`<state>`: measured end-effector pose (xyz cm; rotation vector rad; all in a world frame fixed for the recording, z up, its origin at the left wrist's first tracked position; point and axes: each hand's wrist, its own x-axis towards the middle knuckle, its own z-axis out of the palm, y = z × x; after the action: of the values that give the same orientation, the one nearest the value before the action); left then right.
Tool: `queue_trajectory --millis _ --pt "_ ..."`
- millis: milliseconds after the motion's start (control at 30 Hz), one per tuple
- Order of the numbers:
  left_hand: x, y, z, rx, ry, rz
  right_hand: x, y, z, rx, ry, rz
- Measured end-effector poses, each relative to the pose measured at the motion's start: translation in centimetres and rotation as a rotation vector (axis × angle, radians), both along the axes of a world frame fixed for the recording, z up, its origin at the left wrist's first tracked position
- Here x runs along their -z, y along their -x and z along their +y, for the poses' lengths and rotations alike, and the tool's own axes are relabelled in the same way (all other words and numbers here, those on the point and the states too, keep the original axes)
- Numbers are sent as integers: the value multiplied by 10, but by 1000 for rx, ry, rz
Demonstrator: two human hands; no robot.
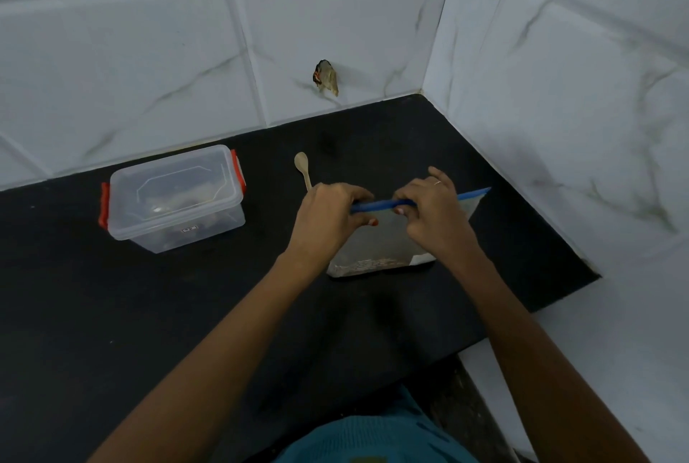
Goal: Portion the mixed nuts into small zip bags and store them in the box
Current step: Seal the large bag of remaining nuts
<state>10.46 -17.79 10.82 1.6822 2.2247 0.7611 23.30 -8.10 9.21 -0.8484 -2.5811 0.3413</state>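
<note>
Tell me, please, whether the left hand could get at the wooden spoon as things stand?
Probably yes: the wooden spoon lies on the counter just beyond the left hand, nothing between them. But that hand is pinching the blue strip of the zip bag and would have to let go.

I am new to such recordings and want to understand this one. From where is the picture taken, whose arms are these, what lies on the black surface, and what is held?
No machine here: a person wears a camera on the head, so you look down along their own arms. The left hand and the right hand both pinch the blue zip strip of a large clear bag standing on the black counter, brownish contents at its bottom. Behind the left hand lies a wooden spoon. Further left stands a clear plastic box with red clasps, lid on.
</note>
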Motion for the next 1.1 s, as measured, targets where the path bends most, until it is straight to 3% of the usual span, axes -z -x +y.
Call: queue_trajectory --millis 200,467,733,1100 --pt "2 5 -3 -90 -20 34 -6 0 0 -7 138 -8" --pt "5 8 0 -51 -75 61 -9 5 -3 -60 37 -71" --pt "3 13 -10 -11 -43 -59 -3 16 -3 -49 57 -58" --pt "7 22 -14 -176 -24 -92 -16 14 -5 -84 169 -106"
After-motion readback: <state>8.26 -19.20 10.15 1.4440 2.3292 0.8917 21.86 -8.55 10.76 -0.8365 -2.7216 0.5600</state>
